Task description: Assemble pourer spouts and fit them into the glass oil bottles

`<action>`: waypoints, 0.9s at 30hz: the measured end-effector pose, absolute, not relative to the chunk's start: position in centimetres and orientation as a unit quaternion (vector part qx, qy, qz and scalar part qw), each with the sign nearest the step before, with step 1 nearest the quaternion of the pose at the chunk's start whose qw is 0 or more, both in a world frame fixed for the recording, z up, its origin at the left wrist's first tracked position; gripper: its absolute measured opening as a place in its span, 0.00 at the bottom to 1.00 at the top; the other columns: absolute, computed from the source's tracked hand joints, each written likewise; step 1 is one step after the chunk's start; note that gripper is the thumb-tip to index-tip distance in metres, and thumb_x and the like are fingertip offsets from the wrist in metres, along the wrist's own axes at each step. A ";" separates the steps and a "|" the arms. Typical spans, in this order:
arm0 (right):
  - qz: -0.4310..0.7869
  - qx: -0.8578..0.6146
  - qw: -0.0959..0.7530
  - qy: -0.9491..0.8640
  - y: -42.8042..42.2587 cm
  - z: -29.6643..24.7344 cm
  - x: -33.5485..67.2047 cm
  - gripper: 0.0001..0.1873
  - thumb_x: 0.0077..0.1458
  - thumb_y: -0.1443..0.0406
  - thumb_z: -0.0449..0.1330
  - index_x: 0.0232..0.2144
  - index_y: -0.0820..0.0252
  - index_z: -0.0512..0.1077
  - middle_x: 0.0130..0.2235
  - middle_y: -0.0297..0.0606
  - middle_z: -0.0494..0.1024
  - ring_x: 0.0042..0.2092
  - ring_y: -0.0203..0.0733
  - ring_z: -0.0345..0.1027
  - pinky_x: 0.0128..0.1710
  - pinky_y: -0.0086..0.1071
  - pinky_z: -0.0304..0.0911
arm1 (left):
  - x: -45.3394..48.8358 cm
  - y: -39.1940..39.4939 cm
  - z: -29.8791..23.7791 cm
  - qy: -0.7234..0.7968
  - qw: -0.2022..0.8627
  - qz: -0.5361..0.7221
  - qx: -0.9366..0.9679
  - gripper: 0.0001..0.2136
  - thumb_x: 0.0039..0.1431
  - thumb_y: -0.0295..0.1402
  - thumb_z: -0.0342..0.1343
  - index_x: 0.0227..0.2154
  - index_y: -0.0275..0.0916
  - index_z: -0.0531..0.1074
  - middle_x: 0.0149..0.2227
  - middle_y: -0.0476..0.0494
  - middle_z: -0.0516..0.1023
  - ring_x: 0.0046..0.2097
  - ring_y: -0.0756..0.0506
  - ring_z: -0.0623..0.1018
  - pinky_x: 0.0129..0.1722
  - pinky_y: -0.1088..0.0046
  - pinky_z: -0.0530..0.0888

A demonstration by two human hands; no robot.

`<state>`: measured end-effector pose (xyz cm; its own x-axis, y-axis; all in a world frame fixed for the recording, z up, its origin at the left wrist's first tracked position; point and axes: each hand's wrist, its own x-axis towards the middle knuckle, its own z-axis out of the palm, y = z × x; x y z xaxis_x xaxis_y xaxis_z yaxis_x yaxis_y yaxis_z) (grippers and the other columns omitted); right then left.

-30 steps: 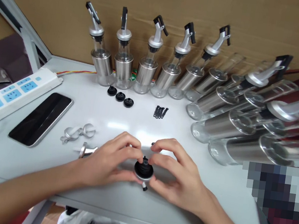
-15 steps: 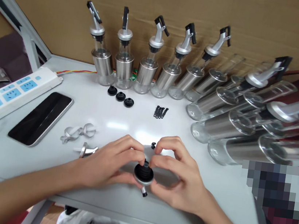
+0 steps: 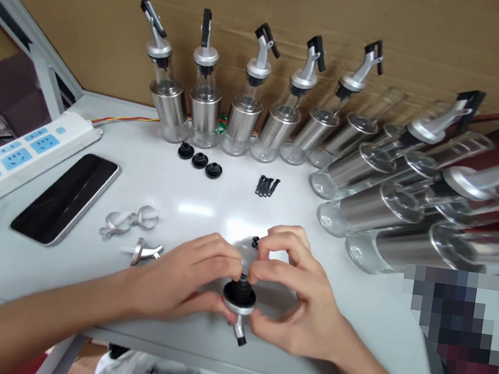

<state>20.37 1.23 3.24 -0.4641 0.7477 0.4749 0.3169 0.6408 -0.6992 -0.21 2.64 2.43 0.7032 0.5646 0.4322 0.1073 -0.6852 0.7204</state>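
Both hands meet over a pourer cap (image 3: 239,299), a silver collar with a black ribbed stopper on top and a small spout pointing toward me. My left hand (image 3: 178,276) cups it from the left, thumb and fingers closed round it. My right hand (image 3: 295,294) grips it from the right, fingertips pinched on the black stopper. A small black piece (image 3: 255,242) lies on the table just behind my fingers. Silver spout parts (image 3: 144,251) lie left of my left hand.
A row of steel-and-glass dispenser bottles (image 3: 244,113) stands along the cardboard back wall; more bottles (image 3: 393,212) crowd the right. Three black stoppers (image 3: 199,161) and several black pins (image 3: 267,185) lie mid-table. A phone (image 3: 67,197), power strip (image 3: 24,152) and silver clips (image 3: 128,221) are left.
Both hands have drawn a little nearer to me with the cap. The spout now points lower, and my fingertips have closed tighter over the black stopper.
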 end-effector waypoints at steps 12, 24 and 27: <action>0.272 -0.330 0.393 -0.814 1.3 3.0 20.4 0.12 0.40 0.73 0.60 0.30 0.55 0.70 0.34 0.36 0.69 0.40 0.44 0.61 0.44 0.42 0.64 | -0.3 2.7 2.3 0.195 0.330 0.314 0.869 0.07 0.68 0.37 0.49 0.39 0.39 0.65 0.35 0.44 0.73 0.38 0.47 0.73 0.40 0.72 0.72; 0.271 -0.330 0.416 -0.803 1.3 3.2 20.2 0.13 0.50 0.75 0.58 0.37 0.56 0.65 0.33 0.35 0.70 0.36 0.40 0.65 0.35 0.34 0.65 | -0.4 2.5 1.6 0.213 0.351 0.381 0.828 0.08 0.67 0.31 0.50 0.48 0.38 0.63 0.41 0.40 0.72 0.44 0.47 0.75 0.43 0.74 0.74; 0.257 -0.343 0.418 -0.800 1.4 3.1 20.3 0.10 0.53 0.73 0.61 0.37 0.56 0.66 0.35 0.37 0.71 0.36 0.40 0.66 0.34 0.33 0.67 | -0.5 2.4 1.3 0.241 0.348 0.399 0.814 0.07 0.68 0.28 0.49 0.47 0.39 0.65 0.40 0.41 0.74 0.42 0.48 0.76 0.42 0.74 0.74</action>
